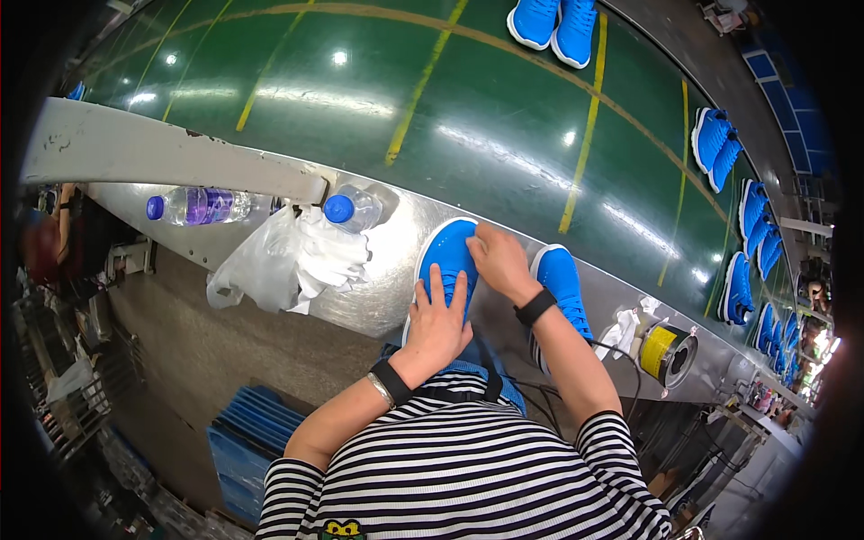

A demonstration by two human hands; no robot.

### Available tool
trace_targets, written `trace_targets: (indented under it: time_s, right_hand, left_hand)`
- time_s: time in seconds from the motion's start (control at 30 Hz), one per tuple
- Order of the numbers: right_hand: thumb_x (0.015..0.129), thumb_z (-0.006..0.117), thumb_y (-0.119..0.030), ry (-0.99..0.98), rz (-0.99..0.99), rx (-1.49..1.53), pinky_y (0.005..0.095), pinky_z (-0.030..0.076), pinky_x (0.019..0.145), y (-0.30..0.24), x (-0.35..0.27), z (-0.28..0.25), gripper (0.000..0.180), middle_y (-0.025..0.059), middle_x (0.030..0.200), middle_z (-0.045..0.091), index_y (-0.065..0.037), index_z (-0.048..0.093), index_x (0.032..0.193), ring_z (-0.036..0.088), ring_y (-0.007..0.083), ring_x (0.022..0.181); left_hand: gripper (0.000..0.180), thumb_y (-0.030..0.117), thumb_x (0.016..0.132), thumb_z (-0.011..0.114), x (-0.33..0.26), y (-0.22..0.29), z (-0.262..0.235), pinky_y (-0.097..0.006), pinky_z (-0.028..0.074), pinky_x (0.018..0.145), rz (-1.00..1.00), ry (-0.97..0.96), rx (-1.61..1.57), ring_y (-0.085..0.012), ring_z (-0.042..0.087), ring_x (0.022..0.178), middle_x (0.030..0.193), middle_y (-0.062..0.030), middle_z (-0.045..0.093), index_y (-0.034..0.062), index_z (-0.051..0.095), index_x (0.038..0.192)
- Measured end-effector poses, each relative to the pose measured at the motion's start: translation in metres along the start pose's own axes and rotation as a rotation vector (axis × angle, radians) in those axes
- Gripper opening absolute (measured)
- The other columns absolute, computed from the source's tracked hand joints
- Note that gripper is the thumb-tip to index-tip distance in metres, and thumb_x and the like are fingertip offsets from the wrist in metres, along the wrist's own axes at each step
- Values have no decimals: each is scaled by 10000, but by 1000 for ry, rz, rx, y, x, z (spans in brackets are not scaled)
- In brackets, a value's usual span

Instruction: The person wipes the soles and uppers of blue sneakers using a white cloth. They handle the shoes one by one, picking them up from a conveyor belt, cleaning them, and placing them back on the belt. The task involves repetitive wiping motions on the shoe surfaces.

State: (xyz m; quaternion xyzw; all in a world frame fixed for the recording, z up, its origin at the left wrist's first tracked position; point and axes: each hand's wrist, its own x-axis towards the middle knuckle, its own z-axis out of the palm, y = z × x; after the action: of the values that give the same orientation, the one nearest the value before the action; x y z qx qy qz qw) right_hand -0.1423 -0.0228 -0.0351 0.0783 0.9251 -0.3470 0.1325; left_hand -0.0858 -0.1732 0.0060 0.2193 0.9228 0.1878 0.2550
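Shoe of bright blue fabric with a white sole (449, 245) lay on the silvery metal surface (409, 225), its toe at the far edge, where the green belt with yellow cross-lines (360, 135) began, and its heel end toward the near edge. The left hand (438, 333) rested on the laced upper with its fingers spread open, pressing down rather than closing round anything. The right hand (500, 265) had its fingers bent at the right side of the toe; whether that grip pinched the edge or only touched it could not be told.

As a judgement, working well at this point meant letting the left palm bear evenly on the laces, so that the shoe neither slid nor rolled, while the right fingertips kept to the toe's rim and worked in light, short strokes. Too hard a push might have dented the soft toe or driven it over the far edge onto the belt.

A second blue shoe with a white sole (562, 281) stood to the right, near the right wrist, so that elbow was best kept from swinging wide. Left of the hands, a clear plastic bottle with a blue cap (360, 209) lay by the far edge and a white translucent plastic bag (256, 261) by the near edge, both leaving elbow room.
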Motion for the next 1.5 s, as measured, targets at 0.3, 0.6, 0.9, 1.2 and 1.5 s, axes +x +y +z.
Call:
trace_targets:
  time_s: [0.3, 0.6, 0.9, 1.2, 1.5]
  right_hand:
    - [803, 524, -238, -25, -6, 42, 458, 435, 639, 2, 6, 2, 214, 194, 754, 595, -28, 548, 841, 565, 381, 744]
    - [813, 512, -253, 109, 10, 23, 478, 440, 637, -12, 9, 10, 210, 202, 749, 599, -44, 538, 813, 578, 381, 725]
    - [838, 502, -200, 366, -103, -11, 443, 419, 577, -8, 21, 22, 186, 163, 666, 549, -34, 508, 754, 548, 355, 647]
    - [789, 576, -297, 63, -121, 226, 423, 453, 598, 10, -4, 14, 240, 183, 711, 594, -58, 558, 786, 583, 362, 698]
    - [867, 492, -216, 407, 122, 430, 425, 430, 559, 24, 20, -26, 173, 173, 641, 557, -54, 525, 818, 561, 370, 631]
  left_hand:
    - [745, 221, 718, 625, -1, 3, 0, -573, 397, 825, -12, 2, -2, -555, 324, 1075, 1315, -359, 163, 53, 250, 1339]
    - [744, 218, 715, 630, 0, 3, -2, -571, 393, 834, -28, 6, -23, -546, 326, 1077, 1317, -354, 170, 57, 256, 1337]
    - [755, 205, 705, 639, 0, 0, -3, -549, 382, 863, 5, 19, 1, -533, 334, 1073, 1303, -362, 178, 38, 253, 1333]
    - [765, 188, 691, 651, 3, -1, 0, -532, 377, 875, -3, 36, -5, -520, 334, 1077, 1283, -372, 187, 4, 255, 1320]
    - [758, 185, 677, 665, -1, 6, 0, -511, 369, 895, 10, 77, -10, -504, 343, 1073, 1263, -371, 208, -8, 284, 1304]
